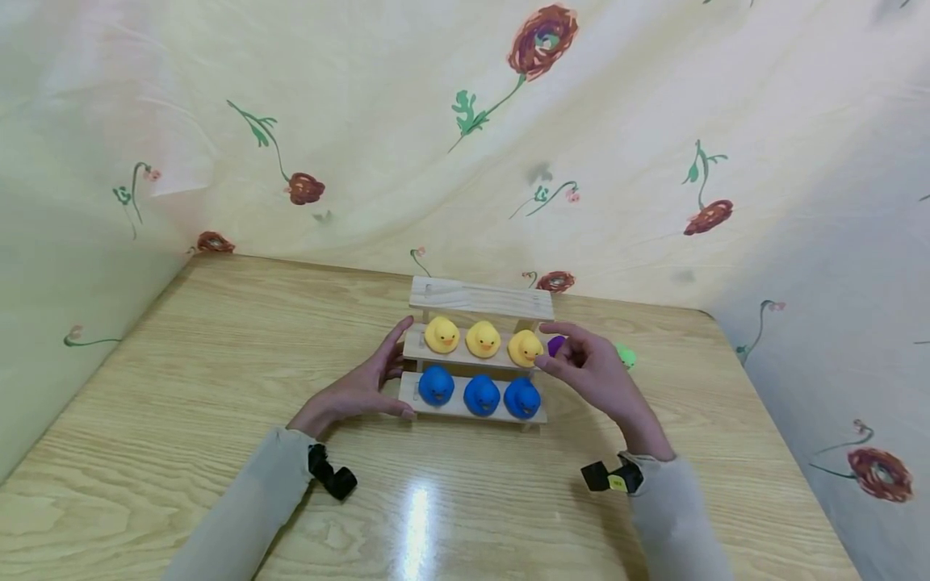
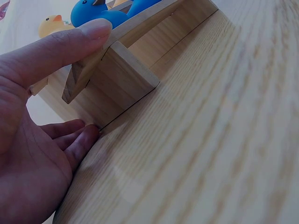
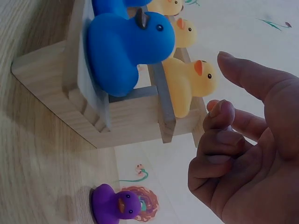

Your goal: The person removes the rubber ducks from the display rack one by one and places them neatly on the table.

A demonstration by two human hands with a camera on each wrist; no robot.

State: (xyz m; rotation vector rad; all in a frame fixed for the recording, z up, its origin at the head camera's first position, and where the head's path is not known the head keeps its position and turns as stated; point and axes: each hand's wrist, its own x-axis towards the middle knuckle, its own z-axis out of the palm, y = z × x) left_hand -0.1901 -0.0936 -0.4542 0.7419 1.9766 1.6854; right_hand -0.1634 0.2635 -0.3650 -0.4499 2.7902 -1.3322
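Observation:
A three-tier wooden rack [image 1: 479, 298] stands on the table. Three yellow rubber ducks [image 1: 483, 340] sit in a row on its middle step, and three blue rubber ducks [image 1: 482, 395] on the lowest one. My left hand [image 1: 361, 389] holds the rack's left end, its thumb over the end of the lowest step and its fingers against the side panel [image 2: 117, 84]. At the other end, my right hand [image 1: 592, 369] is beside the rightmost yellow duck [image 3: 187, 86], thumb and forefinger spread apart, the other fingers loosely curled with nothing in them.
A purple duck [image 3: 110, 204] stands on the table to the right of the rack, partly covered by my right hand in the head view. Beyond that hand shows a green duck [image 1: 626, 356]. Flower-printed cloth [image 1: 363, 121] rises behind the table [image 1: 240, 347] and along its sides.

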